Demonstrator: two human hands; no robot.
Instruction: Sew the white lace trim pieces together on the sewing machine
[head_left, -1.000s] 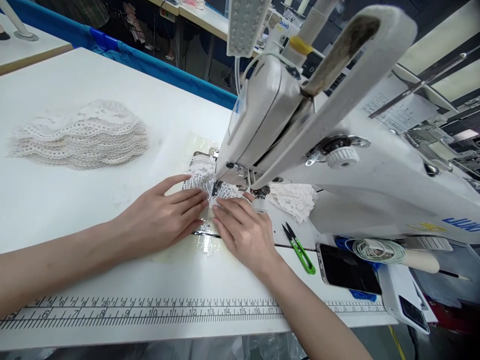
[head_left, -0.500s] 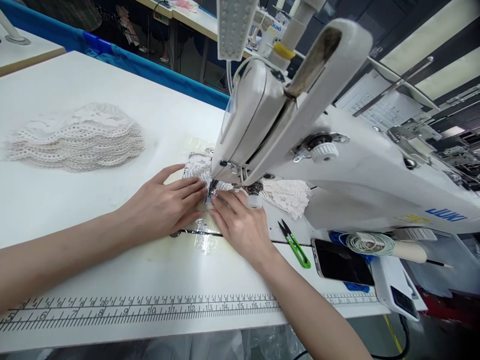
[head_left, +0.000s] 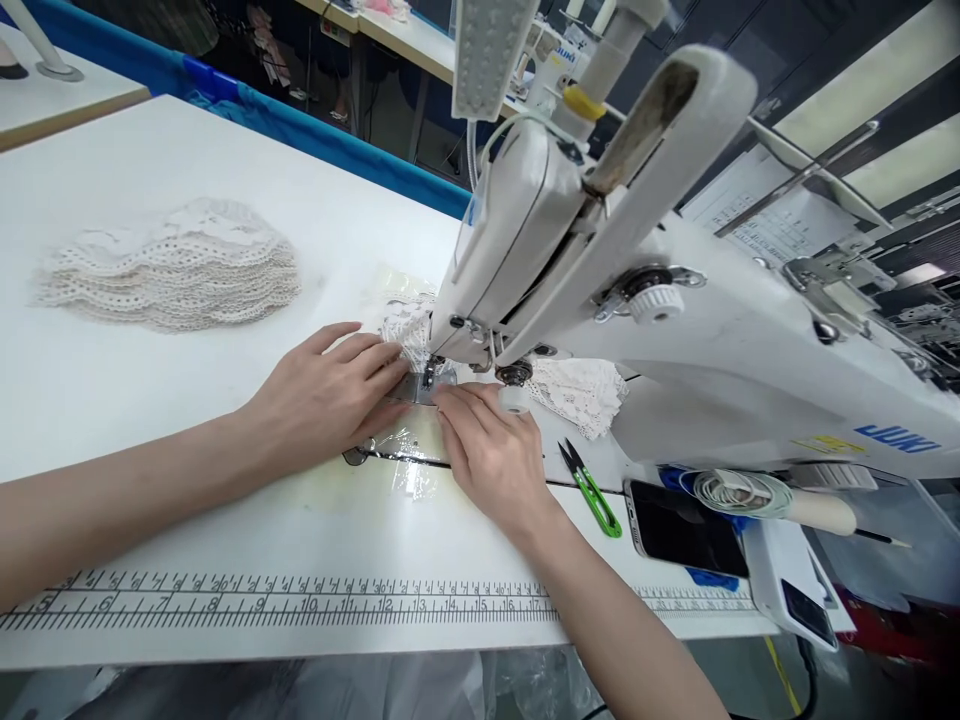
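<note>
The lace piece [head_left: 405, 325] lies behind the presser foot [head_left: 430, 373] of a white sewing machine [head_left: 517, 215]. My left hand [head_left: 330, 390] rests left of the needle area, palm down and fingers stretched out, its fingertips at the near edge of the lace. Just right of the presser foot, my right hand [head_left: 491, 445] lies flat with its fingers extended close together. Its fingertips are on the metal needle plate [head_left: 411, 388]; whether they press any lace is hidden. More white lace [head_left: 577, 392] lies under the machine arm, beyond my right hand.
A stack of lace pieces [head_left: 180, 270] lies at the left of the white table [head_left: 247, 540]. Green thread snips [head_left: 592, 490], a phone [head_left: 686, 525] and a roll with pale cord [head_left: 750, 492] are on the right. A printed ruler [head_left: 307, 604] runs along the front edge.
The lace has moved back from the needle, baring more of the metal plate. My hands have drawn slightly apart around the presser foot. The whole view has shifted a little.
</note>
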